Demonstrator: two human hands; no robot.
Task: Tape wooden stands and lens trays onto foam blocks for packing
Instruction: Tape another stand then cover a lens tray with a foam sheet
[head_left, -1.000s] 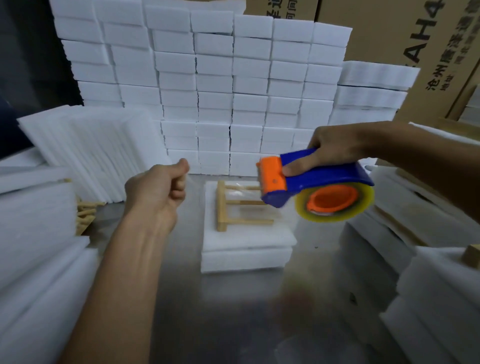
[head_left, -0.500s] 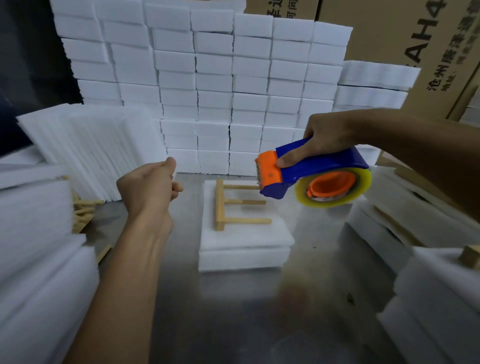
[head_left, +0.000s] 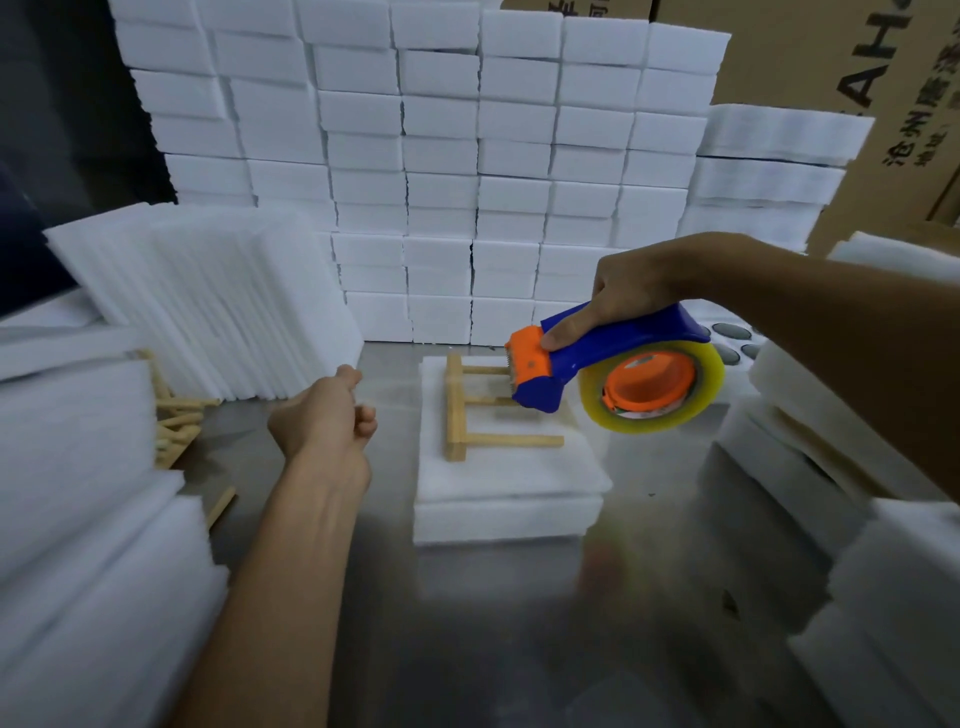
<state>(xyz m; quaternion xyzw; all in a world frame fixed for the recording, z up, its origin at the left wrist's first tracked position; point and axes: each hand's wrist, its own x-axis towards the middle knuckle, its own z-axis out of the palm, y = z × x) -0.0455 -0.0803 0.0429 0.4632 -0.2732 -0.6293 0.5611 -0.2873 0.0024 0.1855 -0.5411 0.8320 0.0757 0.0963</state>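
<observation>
- wooden stand lies flat on top foam block, frame centre. Its thick bar runs along the 12–6 line at the block's left side; three thin rails point off it toward 3 o'clock.
- That block sits on a second foam block, the pair resting on the metal table.
- right hand wraps the blue handle of the tape dispenser, forefinger pressed on top just behind the orange cutter head. Dispenser long axis runs roughly 9–3: cutter toward 9, clear tape roll toward 3. It hangs above the stand's right side; contact with the rails can't be judged.
- left hand at 9 o'clock of the stand, fingers curled with thumb and forefinger pinched together. A faint sheen runs from it toward the cutter, likely a tape strip, but I can't tell for sure.
- Versus 0.5 s ago: dispenser sits lower and further right over the stand; left hand slightly lower and nearer the block. Stand and blocks unmoved.
- Surroundings: wall of stacked foam blocks at 12, leaning foam sheets at 10, loose wooden sticks at 9, cardboard boxes at 1–2.
</observation>
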